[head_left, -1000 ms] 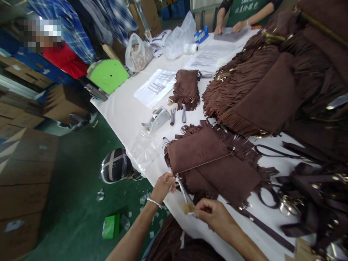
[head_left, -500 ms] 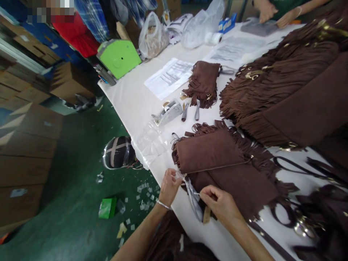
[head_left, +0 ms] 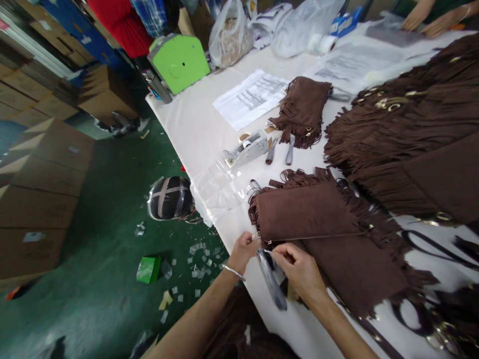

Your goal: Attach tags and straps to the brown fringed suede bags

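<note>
Brown fringed pouches (head_left: pixel 303 212) lie overlapping on the white table, just beyond my hands. A plastic-wrapped strap (head_left: pixel 272 286) hangs from the near corner of the top pouch. My left hand (head_left: pixel 244 253) pinches the wrapped strap's upper end beside that corner. Close to its right, my right hand (head_left: pixel 299 271) has thumb and forefinger pressed together on a thin white strip. A tan tag (head_left: pixel 292 291) is partly hidden below my right hand.
A tape dispenser (head_left: pixel 249 148), a smaller fringed pouch (head_left: pixel 305 107) and printed sheets (head_left: pixel 250 97) lie farther back. Large fringed bags (head_left: pixel 404 149) fill the right. A green machine (head_left: pixel 181 64) stands at the far left corner. Another person's hands (head_left: pixel 436 20) are at the top right.
The view has shifted, so table items appear farther right. My right hand has come closer to my left hand, and both remain at the wrapped strap.
</note>
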Motion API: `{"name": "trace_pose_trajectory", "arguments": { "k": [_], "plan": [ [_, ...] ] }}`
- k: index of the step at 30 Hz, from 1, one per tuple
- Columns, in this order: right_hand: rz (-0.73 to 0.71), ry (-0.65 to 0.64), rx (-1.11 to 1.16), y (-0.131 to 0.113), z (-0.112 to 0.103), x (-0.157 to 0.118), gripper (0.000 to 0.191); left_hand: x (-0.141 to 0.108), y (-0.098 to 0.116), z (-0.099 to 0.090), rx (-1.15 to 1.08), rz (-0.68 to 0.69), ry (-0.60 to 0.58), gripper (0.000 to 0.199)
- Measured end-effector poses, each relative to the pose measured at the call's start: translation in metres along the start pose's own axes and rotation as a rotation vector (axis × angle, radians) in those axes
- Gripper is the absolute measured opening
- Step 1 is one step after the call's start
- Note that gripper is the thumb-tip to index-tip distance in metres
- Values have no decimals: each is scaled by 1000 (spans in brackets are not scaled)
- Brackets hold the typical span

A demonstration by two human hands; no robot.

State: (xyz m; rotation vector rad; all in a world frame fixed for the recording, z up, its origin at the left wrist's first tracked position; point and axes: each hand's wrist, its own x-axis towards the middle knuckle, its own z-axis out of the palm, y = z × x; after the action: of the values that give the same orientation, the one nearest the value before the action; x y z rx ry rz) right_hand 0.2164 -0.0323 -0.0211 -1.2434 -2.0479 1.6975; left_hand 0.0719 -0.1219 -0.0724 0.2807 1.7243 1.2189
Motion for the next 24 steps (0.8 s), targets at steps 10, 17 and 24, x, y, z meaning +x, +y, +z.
{"name": "trace_pose_trajectory", "arguments": {
  "k": [10, 17, 24],
  "plan": [
    [-166, 76, -62, -5, 21, 20, 18, 0, -7, 3, -346, -91, 17, 58],
    [-200, 88, -141, 5, 30, 27, 16, 12, -13, 7, -307, -135, 92, 42],
    [-183, 83, -210, 3, 26, 26, 17, -2, -15, 5, -381, -230, -20, 35]
  ]
}}
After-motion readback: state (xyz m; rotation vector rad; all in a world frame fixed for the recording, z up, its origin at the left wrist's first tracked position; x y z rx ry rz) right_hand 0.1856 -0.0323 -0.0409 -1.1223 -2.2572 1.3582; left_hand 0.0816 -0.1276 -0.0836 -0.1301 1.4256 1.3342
